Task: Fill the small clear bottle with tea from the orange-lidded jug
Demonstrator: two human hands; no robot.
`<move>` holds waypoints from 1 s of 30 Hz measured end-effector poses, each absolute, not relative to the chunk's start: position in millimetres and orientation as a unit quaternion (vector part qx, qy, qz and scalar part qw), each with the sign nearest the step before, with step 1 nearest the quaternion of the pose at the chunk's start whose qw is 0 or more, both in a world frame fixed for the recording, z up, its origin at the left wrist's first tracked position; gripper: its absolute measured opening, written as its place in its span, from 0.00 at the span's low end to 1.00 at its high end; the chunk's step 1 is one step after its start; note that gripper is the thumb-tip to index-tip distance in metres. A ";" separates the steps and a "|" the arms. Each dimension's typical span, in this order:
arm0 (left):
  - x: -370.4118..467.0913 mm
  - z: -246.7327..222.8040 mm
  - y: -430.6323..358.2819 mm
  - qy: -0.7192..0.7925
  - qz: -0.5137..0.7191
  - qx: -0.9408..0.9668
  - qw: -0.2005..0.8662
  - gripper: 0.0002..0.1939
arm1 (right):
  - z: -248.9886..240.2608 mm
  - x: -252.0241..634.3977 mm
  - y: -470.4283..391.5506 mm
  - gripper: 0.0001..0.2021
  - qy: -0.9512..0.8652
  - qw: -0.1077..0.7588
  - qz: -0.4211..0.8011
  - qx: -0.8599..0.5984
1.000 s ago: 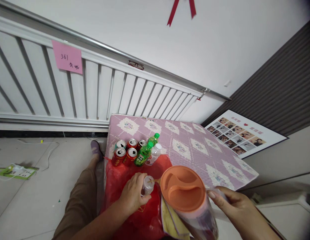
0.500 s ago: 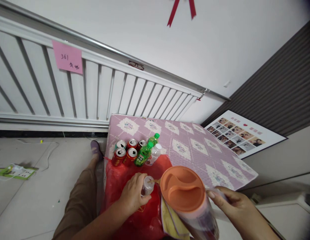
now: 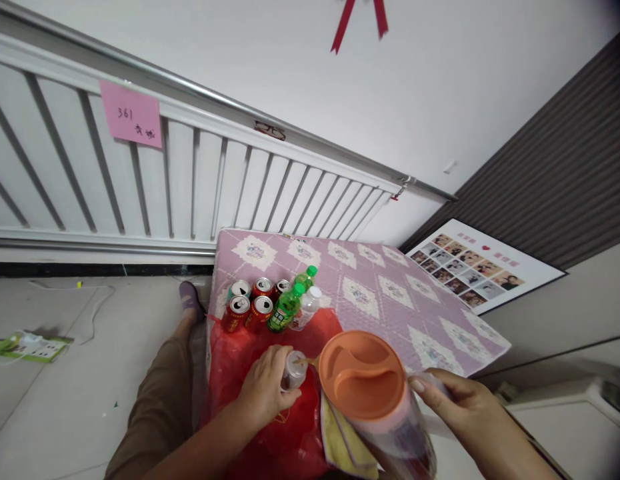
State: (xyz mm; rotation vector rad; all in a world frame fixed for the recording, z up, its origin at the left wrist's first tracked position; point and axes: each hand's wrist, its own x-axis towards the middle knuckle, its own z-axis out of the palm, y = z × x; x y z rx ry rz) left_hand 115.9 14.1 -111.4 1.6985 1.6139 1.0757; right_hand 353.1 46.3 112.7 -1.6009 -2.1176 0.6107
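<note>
My left hand [image 3: 267, 387] is wrapped round a small clear bottle [image 3: 294, 371], upright over a red plastic bag [image 3: 295, 427]. My right hand [image 3: 453, 400] grips the handle of a clear pitcher [image 3: 407, 443] with an orange lid [image 3: 363, 375]. The pitcher tilts left, and a thin brownish stream runs from its spout to the bottle's mouth. Dark liquid shows inside the pitcher. Beneath it lies a folded yellow cloth [image 3: 343, 437]. Behind my left hand stand several opened cans [image 3: 260, 312], a green bottle [image 3: 286, 308] and a white-capped clear bottle [image 3: 306, 308].
A purple patterned quilted cover [image 3: 315, 267] lies under the things. Beyond it runs a white radiator [image 3: 183, 180]. A framed photo board [image 3: 470, 267] leans at the right. On the floor at the left is a power strip [image 3: 33, 347].
The view has shifted slightly. Both hands keep their holds, and the stream still runs into the small bottle, where the liquid looks a little higher.
</note>
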 end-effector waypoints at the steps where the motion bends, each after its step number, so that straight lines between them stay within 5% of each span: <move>1: 115.7 -111.1 13.9 0.601 0.399 0.634 0.277 0.35 | 113.0 352.6 46.0 0.19 -0.760 0.207 0.221 -0.575; 30: 114.9 -108.6 13.0 0.602 0.399 0.636 0.272 0.35 | 116.5 350.2 44.6 0.18 -0.755 0.208 0.230 -0.578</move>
